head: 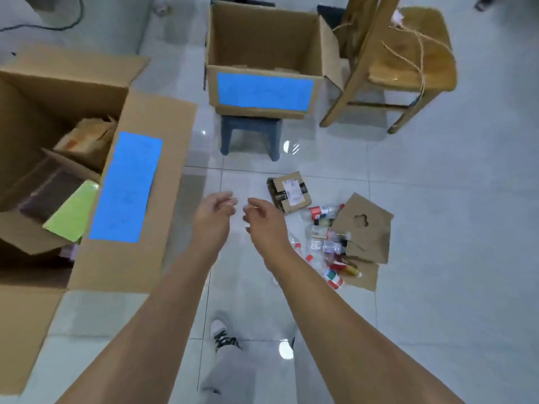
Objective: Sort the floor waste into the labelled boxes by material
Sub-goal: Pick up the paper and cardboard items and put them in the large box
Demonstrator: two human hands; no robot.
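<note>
Standing over tiled floor (437, 199). L hand (214, 212) and R hand (262, 221) out front over mid-floor, close together, fingertips nearly meeting but apart. Both w/ fingers loosely curled, thumbs near forefingers; nothing seen held, fingertips blurred.

Waste pile on floor just R of R hand, untouched:
- small carton (290, 192) w/ white shipping label, lying tilted, nearest the hands
- plastic bottles (323, 212), several, red caps and labels, on their sides in a heap below carton
- cardboard sheet (364, 228) w/ cut-out hole, overlapping R side of bottles; 2nd flat piece beneath it

Big box (43, 97) at L edge of floor, flaps open, blue label (125, 188) on near flap, writing too blurred to read. Inside: flattened cardboard, paper bag (87, 138), green sheet (73, 212).

2nd box (262, 39) toward far side, open top, sitting on grey stool (250, 135); front label (264, 91) blue, also unreadable.

Wooden chair (408, 68) just R of 2nd box, twine (420, 51) draped over seat. Shoe (223, 335) w/ black laces at near edge, between forearms. Dark cable (58, 26) at far L corner.
</note>
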